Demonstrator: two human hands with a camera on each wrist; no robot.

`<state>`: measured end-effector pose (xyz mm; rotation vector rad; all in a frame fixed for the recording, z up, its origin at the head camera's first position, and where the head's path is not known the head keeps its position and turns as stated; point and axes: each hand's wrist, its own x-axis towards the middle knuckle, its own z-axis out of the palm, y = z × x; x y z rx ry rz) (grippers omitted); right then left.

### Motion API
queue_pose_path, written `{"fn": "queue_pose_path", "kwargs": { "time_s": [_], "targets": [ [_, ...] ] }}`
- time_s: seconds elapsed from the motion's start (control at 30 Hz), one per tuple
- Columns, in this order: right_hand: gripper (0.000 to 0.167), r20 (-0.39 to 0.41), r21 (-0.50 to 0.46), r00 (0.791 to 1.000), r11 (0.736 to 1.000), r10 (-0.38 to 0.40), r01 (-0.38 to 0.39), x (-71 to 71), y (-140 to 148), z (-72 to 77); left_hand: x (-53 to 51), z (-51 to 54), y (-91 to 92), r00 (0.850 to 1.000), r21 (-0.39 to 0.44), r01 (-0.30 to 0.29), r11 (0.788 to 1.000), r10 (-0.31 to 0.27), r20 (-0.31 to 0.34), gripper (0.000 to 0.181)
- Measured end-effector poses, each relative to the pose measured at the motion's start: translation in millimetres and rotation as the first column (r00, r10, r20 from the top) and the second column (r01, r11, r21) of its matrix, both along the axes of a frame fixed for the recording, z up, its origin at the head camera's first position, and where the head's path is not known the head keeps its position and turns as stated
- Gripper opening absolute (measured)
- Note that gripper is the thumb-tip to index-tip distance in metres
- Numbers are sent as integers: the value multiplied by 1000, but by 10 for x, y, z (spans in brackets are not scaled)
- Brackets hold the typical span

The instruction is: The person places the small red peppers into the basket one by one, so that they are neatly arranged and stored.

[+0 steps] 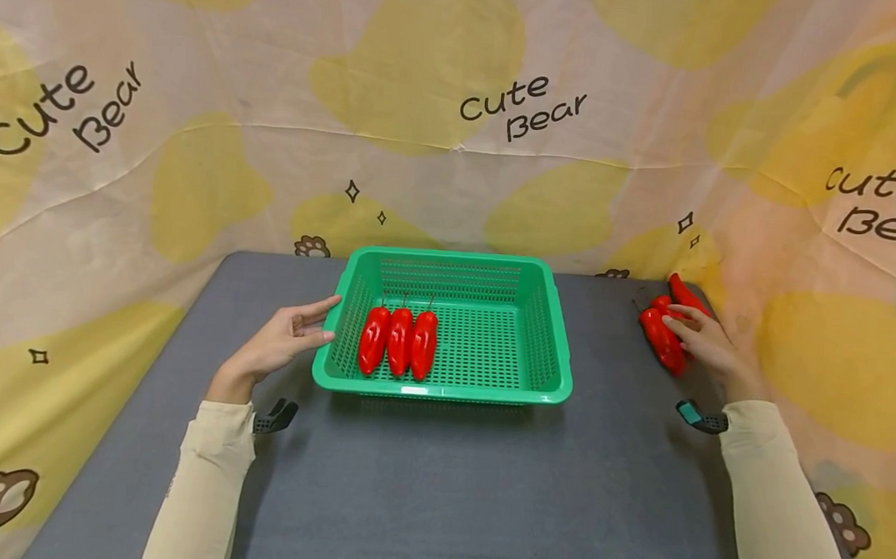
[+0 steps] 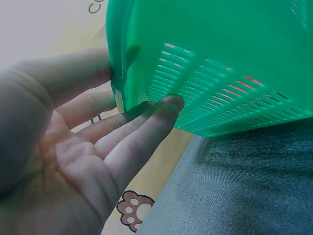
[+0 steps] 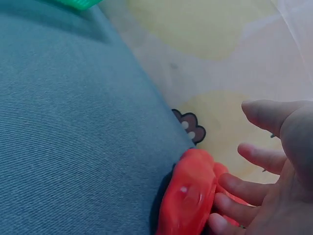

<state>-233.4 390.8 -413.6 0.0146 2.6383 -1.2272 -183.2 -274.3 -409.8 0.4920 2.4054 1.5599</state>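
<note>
A green plastic basket [image 1: 443, 392] stands on the grey table. Three glossy red peppers [image 1: 373, 341] with thin stems lie side by side in its left half. My left hand [image 1: 283, 339] holds the basket's left rim, with fingertips at the rim and others against the slotted outer wall [image 2: 215, 88]. At the far right, my right hand [image 1: 704, 341] reaches over a small group of red peppers [image 1: 663, 343]. In the right wrist view its fingers [image 3: 244, 188] are spread beside the nearest pepper [image 3: 188, 193], some touching it, the thumb well apart.
A long red pepper [image 1: 688, 294] lies at the table's back right corner, partly behind my hand. Patterned cloth [image 1: 454, 146] hangs behind and along both sides of the table [image 1: 468, 497]. The bare table surface stretches between the basket and the right-hand peppers.
</note>
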Motion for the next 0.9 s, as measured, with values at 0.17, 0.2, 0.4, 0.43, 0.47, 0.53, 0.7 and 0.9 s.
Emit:
{"fn": "queue_pose_path", "kwargs": {
  "time_s": [0.17, 0.2, 0.4, 0.43, 0.47, 0.53, 0.7, 0.9],
  "targets": [
    [71, -43, 30, 998, 999, 41, -40, -15, -33, -82, 6, -6, -2, 1000, -2, -1, 1000, 1, 2, 66],
    [71, -53, 40, 998, 998, 47, -45, -16, -43, -100, 7, -7, -3, 1000, -3, -2, 1000, 2, 3, 66],
    [76, -108, 45, 987, 993, 117, -113, -18, -93, -183, 12, -5, -3, 1000, -1, -3, 1000, 3, 2, 65],
    [79, -110, 54, 985, 990, 133, -128, -15, -97, -189, 13, -3, -3, 1000, -2, -4, 1000, 4, 2, 65],
    [80, -114, 70, 982, 987, 151, -144, -16, -103, -194, 13, 1, -2, 1000, -3, -4, 1000, 4, 2, 65],
    [81, -121, 91, 976, 981, 182, -172, -11, -124, -201, 14, 5, -3, 1000, -8, -5, 1000, 5, 2, 65],
    [71, -146, 148, 961, 966, 235, -214, 2, -182, -202, 13, 8, -5, 1000, -9, -6, 1000, 6, 5, 66],
    [48, -155, 227, 948, 944, 277, -239, 1, -211, -188, 5, 11, -3, 1000, -17, -6, 1000, 6, 6, 66]
  ]
}}
